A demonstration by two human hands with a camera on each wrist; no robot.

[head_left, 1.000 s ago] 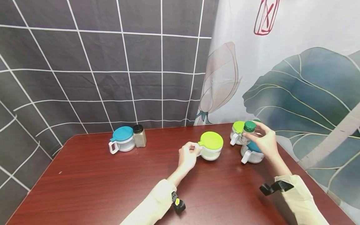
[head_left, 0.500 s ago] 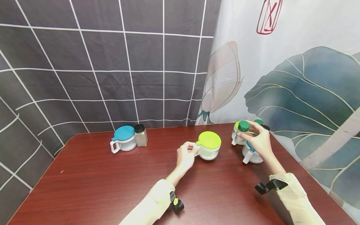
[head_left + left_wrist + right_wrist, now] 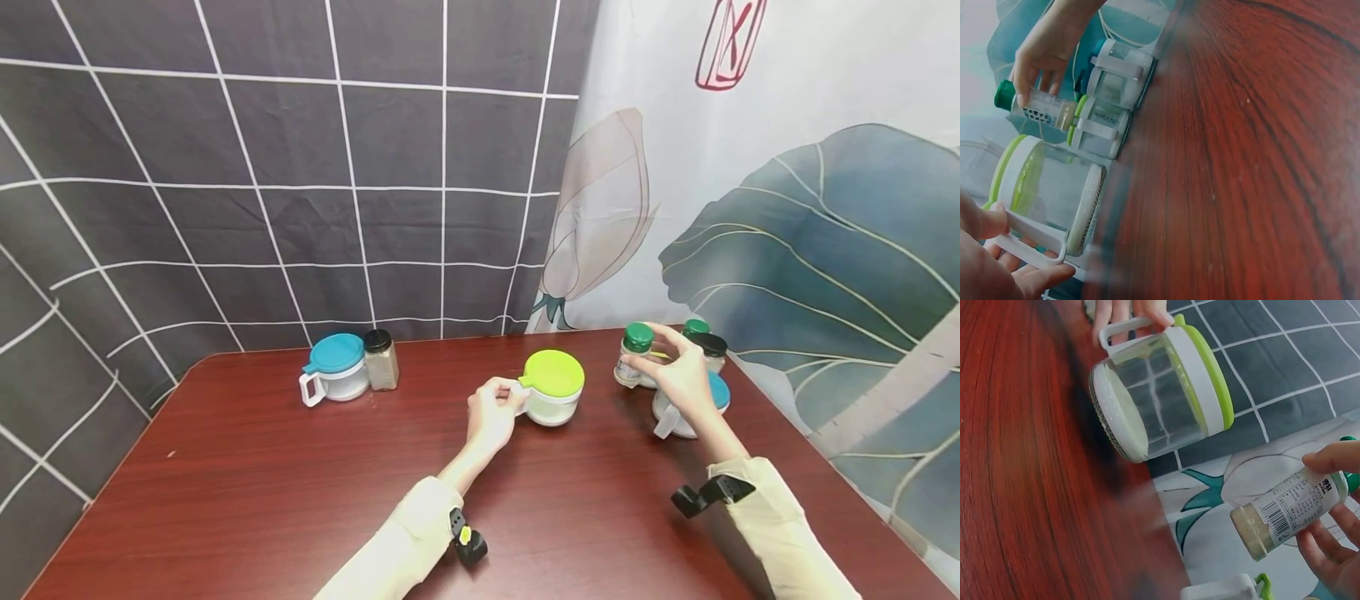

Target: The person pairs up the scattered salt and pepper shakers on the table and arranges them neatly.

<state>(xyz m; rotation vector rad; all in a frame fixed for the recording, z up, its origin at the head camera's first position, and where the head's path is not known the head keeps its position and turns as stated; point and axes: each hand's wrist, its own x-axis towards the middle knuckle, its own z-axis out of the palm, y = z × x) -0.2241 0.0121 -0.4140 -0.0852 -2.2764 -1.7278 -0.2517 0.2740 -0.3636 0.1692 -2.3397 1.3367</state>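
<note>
By its white handle, my left hand (image 3: 491, 419) grips a clear seasoning jar (image 3: 553, 404) with a lime-green lid. The left wrist view shows thumb and fingers (image 3: 1044, 278) around that handle. Whether the jar's base touches the table cannot be told. My right hand (image 3: 684, 379) holds a small spice bottle (image 3: 1288, 509) with a green cap, pale powder inside and a printed label. The bottle hangs to the right of the jar, in front of a second lime-lidded jar (image 3: 1100, 128). Below the right hand stands a blue-lidded jar (image 3: 667, 414), partly hidden.
At the back left, another blue-lidded jar (image 3: 336, 371) stands beside a black-capped spice bottle (image 3: 382, 367). Behind my right hand are a green-capped bottle (image 3: 695, 327) and a black-capped one (image 3: 710, 346). The red-brown table (image 3: 300, 492) ends at curtains behind.
My right hand has carried the spice bottle left, away from the blue-lidded jar on the right. My left hand and its jar have shifted slightly left. The head view has turned a little.
</note>
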